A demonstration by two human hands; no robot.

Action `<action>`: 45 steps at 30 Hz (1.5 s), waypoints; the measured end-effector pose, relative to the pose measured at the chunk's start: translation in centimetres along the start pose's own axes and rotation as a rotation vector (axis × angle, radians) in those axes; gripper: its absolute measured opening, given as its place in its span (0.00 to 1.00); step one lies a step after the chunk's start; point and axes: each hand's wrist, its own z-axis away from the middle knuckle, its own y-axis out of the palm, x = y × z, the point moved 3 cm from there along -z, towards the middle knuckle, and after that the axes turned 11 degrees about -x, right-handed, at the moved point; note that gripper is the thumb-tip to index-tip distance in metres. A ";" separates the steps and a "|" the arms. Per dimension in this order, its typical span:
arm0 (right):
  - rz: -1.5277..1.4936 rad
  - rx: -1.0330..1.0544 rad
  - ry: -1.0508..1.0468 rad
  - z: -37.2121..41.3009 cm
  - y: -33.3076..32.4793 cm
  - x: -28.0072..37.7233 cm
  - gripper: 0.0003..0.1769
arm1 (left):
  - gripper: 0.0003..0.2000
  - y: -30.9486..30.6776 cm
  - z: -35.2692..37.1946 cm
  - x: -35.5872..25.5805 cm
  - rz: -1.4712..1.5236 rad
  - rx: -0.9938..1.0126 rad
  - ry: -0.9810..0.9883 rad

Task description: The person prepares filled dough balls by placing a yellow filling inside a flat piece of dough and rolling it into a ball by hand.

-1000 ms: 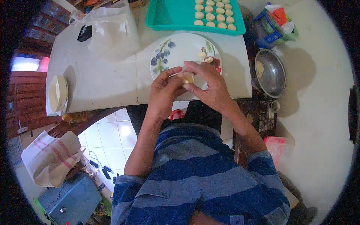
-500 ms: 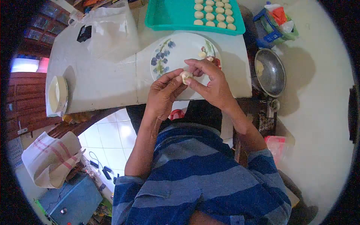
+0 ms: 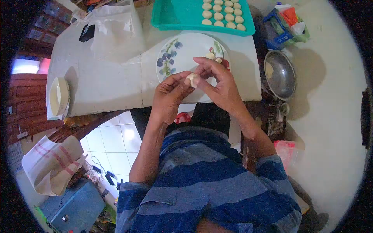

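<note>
A small pale dough ball (image 3: 192,80) is held over the near part of a white plate with a flower pattern (image 3: 186,44). My left hand (image 3: 169,95) grips it from the left between thumb and fingers. From the right, my right hand (image 3: 219,81) pinches the same ball with its thumb, the fingers curved above. Small pale pieces (image 3: 210,56) lie on the plate's right side, beyond my right hand. Behind the plate, a green tray (image 3: 176,15) carries rows of round dough balls (image 3: 218,17) on its right half.
A clear plastic bag (image 3: 116,37) stands at the back left of the white table (image 3: 105,89). Near the left edge is a cream ring-shaped object (image 3: 54,96). Right of the table sit a metal bowl (image 3: 280,73) and a blue-green container (image 3: 278,29) holding packets.
My right thumb has shifted onto the dough ball, and its surface looks smoother and more closed. Both hands stay in nearly the same place; the view has moved slightly.
</note>
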 end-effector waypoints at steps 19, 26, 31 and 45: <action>0.305 -0.016 -0.465 -0.2 -0.8 0.3 0.17 | 0.16 -0.1 -0.1 0.2 0.136 -0.004 -0.086; -0.480 -0.021 0.477 0.4 0.8 -1.4 0.19 | 0.15 0.3 0.1 -0.5 0.169 0.063 -0.090; -0.053 -0.087 0.019 0.8 -0.2 -0.2 0.22 | 0.15 0.2 0.2 -0.2 0.187 0.073 -0.096; 0.285 -0.082 -0.290 1.7 0.1 0.3 0.29 | 0.16 0.9 0.6 -0.4 0.076 0.028 -0.049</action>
